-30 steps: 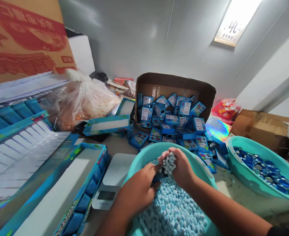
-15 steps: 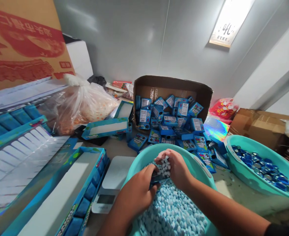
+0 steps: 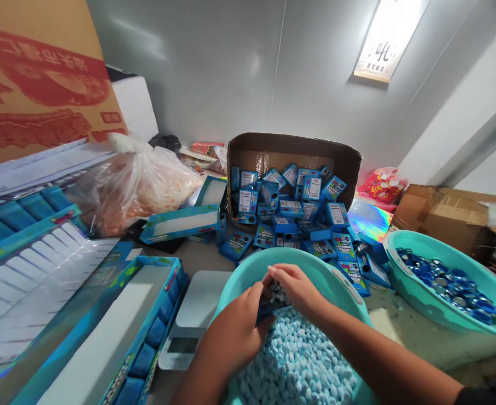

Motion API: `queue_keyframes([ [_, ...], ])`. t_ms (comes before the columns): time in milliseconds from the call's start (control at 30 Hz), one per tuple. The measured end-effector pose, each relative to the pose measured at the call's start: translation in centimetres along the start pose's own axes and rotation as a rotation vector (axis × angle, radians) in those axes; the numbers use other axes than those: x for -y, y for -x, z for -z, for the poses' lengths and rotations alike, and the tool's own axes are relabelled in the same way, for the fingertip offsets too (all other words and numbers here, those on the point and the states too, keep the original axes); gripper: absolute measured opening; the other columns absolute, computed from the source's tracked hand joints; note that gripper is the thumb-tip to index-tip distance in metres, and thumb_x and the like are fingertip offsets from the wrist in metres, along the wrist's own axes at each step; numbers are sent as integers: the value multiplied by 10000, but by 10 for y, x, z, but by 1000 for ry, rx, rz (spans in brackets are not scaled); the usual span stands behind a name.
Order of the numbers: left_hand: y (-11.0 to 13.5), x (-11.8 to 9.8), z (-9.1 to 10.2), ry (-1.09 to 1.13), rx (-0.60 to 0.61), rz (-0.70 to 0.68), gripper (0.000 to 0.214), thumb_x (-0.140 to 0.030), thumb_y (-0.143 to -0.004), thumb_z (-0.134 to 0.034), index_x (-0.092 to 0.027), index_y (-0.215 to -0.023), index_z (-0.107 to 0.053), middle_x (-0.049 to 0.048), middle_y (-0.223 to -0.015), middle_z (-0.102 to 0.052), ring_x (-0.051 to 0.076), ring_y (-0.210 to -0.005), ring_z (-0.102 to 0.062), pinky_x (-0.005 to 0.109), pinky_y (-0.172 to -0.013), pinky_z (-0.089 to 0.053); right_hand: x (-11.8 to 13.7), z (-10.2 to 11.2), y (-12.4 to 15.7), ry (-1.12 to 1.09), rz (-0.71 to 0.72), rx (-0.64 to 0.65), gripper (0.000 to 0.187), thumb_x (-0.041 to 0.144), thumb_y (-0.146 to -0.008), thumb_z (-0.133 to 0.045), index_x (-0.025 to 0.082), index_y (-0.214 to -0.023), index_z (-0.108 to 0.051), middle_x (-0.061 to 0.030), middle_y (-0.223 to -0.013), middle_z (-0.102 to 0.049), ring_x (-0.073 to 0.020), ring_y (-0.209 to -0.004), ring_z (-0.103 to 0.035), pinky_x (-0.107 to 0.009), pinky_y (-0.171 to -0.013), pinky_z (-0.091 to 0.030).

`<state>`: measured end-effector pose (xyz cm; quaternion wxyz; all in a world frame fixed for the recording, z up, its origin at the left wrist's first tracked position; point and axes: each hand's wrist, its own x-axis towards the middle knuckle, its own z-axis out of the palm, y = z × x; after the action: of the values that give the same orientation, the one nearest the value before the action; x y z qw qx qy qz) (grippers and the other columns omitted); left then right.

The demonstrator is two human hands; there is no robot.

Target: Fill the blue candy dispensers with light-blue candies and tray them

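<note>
A teal basin [image 3: 239,275] in front of me is heaped with small pale blue candies [image 3: 294,360]. Both my hands meet over its far side. My left hand [image 3: 235,332] is closed round a small dark blue container [image 3: 269,306], mostly hidden by the fingers. My right hand [image 3: 294,287] is cupped palm down over the container's mouth, closed on a few candies that show under its fingers.
A digital scale [image 3: 189,320] sits left of the basin. Blue display trays [image 3: 117,337] fill the left. A tipped cardboard box [image 3: 294,152] spills several small blue cartons [image 3: 290,211]. At the right, a second teal basin [image 3: 404,292] holds blue tins. A plastic bag [image 3: 142,180] lies behind.
My right hand, raised with a heap of candies a second ago, has turned over and come down onto the container in my left hand. Fewer candies show in it now.
</note>
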<state>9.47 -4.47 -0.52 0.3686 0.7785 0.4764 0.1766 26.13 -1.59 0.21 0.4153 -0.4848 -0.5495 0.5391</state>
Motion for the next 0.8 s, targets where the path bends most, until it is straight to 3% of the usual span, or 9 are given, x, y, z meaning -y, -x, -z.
queue_keyframes([
  [100,-2,0,-2,32,-50,73,234,-235,-857,-556,-235,-1077,-476,56,-1075,-655,248,-1016,-634,317,-791,-431,9,11,4,325,182,118,287,341,-889,-599,192,-664,-698,-23,-663,-638,-164,-639,-539,-277,-647,-413],
  [200,-5,0,-4,68,-118,140,230,-215,-839,-566,-255,-1035,-451,21,-975,-651,230,-927,-643,294,-743,-410,19,28,11,420,273,241,89,208,-809,-691,245,-813,-772,-24,-810,-718,-199,-754,-628,-306,-762,-466],
  [300,-6,0,-5,99,-156,178,252,-195,-825,-569,-262,-1027,-435,10,-965,-646,219,-912,-637,285,-752,-406,22,46,16,476,301,276,227,150,-809,-665,279,-953,-783,-36,-966,-741,-234,-879,-664,-344,-853,-483],
  [400,-5,0,-4,100,-147,183,270,-169,-808,-566,-264,-1026,-440,10,-986,-644,217,-928,-629,289,-778,-407,21,57,17,585,337,284,183,182,-807,-676,279,-922,-781,-34,-901,-731,-226,-817,-640,-342,-805,-487],
  [500,-3,0,-2,66,-128,143,268,-166,-810,-560,-264,-1039,-461,13,-1010,-636,217,-951,-617,293,-794,-408,22,57,18,699,347,253,112,242,-758,-748,266,-865,-767,-32,-841,-681,-206,-766,-591,-324,-746,-472],
  [667,-4,-2,-1,75,-151,147,217,-221,-852,-546,-261,-1040,-445,13,-1001,-638,210,-916,-626,291,-769,-415,26,45,23,738,419,314,451,138,-770,-709,324,-1181,-710,-55,-1186,-663,-258,-1058,-613,-375,-926,-458],
  [733,-5,-3,-1,72,-173,191,225,-216,-846,-542,-259,-1037,-432,11,-967,-644,208,-870,-633,289,-742,-418,24,43,23,780,414,347,438,115,-771,-684,323,-1154,-724,-52,-1242,-654,-273,-1097,-616,-387,-943,-456],
  [800,-5,-4,-2,61,-198,228,227,-226,-843,-546,-261,-1033,-428,13,-959,-652,211,-850,-641,291,-726,-423,22,45,22,859,419,318,348,117,-763,-683,290,-1056,-757,-56,-1128,-696,-265,-1005,-642,-373,-866,-477],
])
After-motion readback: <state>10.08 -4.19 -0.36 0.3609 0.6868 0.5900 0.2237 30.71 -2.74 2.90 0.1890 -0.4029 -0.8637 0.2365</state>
